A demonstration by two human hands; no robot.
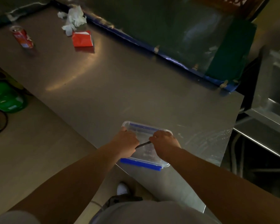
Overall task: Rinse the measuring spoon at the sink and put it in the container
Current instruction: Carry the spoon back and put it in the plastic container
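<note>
Your two hands meet over the clear plastic container (164,164) with blue clips, which sits near the front right corner of the steel worktop (103,88), close to the near edge. Your left hand (125,143) is clenched around one end of a dark, thin ribbed handle (142,145) — most likely the measuring spoon, though its bowl is hidden and you cannot tell for certain. Your right hand (166,145) pinches the other end of that handle with curled fingers, so both hands grasp it at once, just above the open container. Whether the spoon touches the container's inside is not visible.

At the far left corner of the worktop a red drink can (23,38) stands upright. Near it, along the back edge, lies a red carton (82,38) with crumpled white paper (73,19) just behind it. Off the right edge of the worktop — well apart from your hands — a steel sink unit (265,120) shows dimly.
</note>
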